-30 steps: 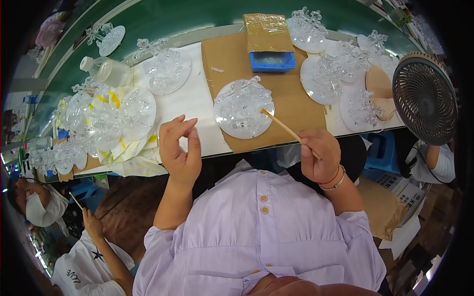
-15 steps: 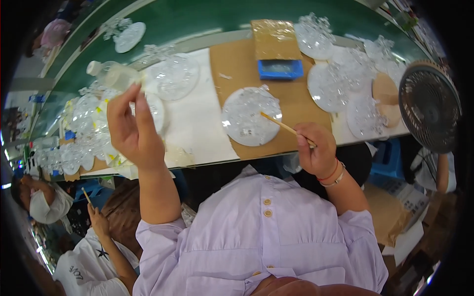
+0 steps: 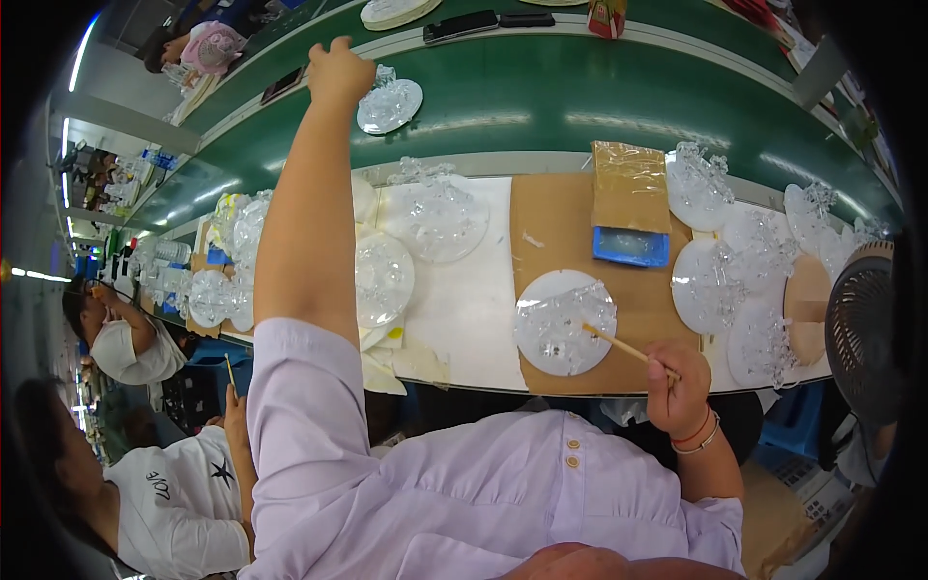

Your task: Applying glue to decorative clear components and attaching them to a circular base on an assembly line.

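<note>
A: What are the hands doing?

B: The right hand (image 3: pixel 677 387) is closed around a thin wooden stick (image 3: pixel 619 344), its tip over the round white disc of clear parts (image 3: pixel 564 321) on the brown mat (image 3: pixel 565 242).

A: And the left?

B: The left hand (image 3: pixel 338 70), arm stretched out, is loosely curled at another disc of clear parts (image 3: pixel 389 104) on the green belt (image 3: pixel 599 106); whether it grips the disc I cannot tell.

A: Nearby?

B: A blue tray (image 3: pixel 630 246) beyond the mat's disc, a fan (image 3: pixel 860 333) to the right.

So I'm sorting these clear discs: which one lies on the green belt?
The clear disc just right of the outstretched left hand; all the others rest on the white and brown worktop.
</note>
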